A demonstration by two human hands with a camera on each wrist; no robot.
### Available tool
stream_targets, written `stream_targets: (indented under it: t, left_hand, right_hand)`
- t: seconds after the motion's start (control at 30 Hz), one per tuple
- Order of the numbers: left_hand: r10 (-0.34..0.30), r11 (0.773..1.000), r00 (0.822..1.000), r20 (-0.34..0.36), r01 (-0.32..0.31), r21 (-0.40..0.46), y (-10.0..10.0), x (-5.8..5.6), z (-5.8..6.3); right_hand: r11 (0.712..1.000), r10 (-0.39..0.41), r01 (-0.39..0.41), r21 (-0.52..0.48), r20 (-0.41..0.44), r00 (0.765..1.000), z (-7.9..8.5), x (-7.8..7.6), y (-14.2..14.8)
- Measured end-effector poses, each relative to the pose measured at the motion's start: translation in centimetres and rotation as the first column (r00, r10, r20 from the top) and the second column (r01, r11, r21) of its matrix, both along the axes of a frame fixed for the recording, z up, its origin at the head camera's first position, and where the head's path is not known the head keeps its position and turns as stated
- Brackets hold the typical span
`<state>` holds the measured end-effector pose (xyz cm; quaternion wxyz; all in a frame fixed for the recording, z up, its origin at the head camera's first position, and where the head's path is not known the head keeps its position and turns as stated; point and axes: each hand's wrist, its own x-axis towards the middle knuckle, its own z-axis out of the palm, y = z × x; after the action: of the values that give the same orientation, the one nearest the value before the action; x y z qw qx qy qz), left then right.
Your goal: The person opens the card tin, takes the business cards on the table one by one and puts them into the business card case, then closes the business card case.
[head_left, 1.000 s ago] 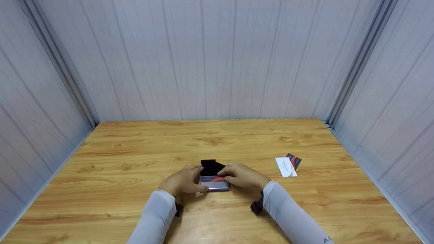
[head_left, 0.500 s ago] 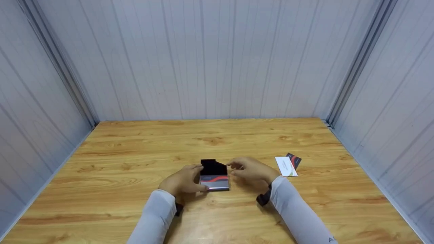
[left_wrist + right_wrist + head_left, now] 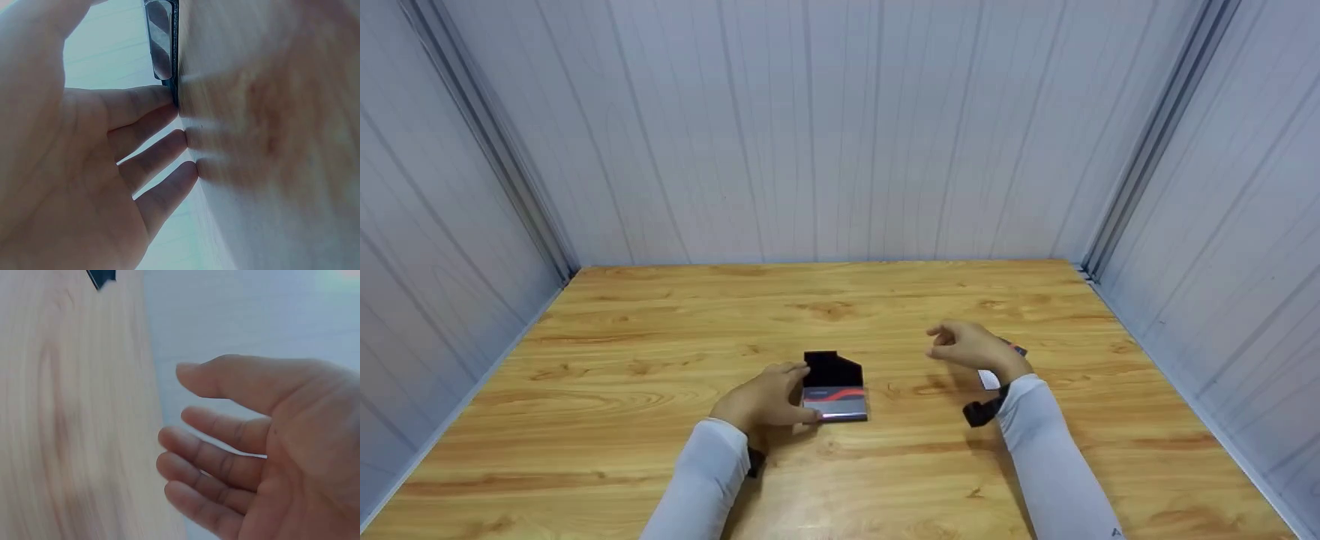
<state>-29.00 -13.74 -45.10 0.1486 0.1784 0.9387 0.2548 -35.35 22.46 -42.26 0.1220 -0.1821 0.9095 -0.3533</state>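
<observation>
An open metal business card case lies on the table in the head view, its black-lined lid folded back. Inside sits a dark grey card with a red stripe. My left hand holds the case at its left side, thumb at the near corner and fingers by the lid; its other fingertips touch the table in the left wrist view. My right hand hovers right of the case with loosely bent fingers, holding nothing. Beneath its wrist, a white card and a dark card are partly hidden.
The wood-grain table meets a pale panelled wall at the back. Similar panels stand on both sides. A black wrist device hangs under the right wrist.
My right hand has let go of the card in the case and moved right, now over the two loose cards. The left hand and the case have stayed put.
</observation>
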Motion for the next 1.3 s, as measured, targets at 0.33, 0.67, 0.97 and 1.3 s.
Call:
stream_targets:
  t: [0.33,0.67,0.97,1.3]
  left_hand:
    - [-0.010,1.000,1.000,-0.011,0.010,-0.006,-0.1,0.0,0.0]
    - [-0.014,1.000,1.000,-0.016,0.015,0.009,-0.1,0.0,0.0]
    - [-0.007,1.000,1.000,-0.002,0.007,-0.002,0.0,0.1,0.0]
    - [-0.002,1.000,1.000,0.006,0.002,0.005,0.0,0.1,0.0]
  right_hand:
    - [0.975,-0.215,0.221,-0.026,0.145,0.966,-0.4,-0.5,4.3]
    - [0.913,-0.336,0.395,-0.106,0.355,0.872,-1.0,0.3,6.0]
    - [0.935,-0.337,0.355,-0.007,0.295,0.894,-1.7,0.2,6.5]
    - [0.936,-0.347,0.351,0.029,0.249,0.904,-1.7,0.0,6.5]
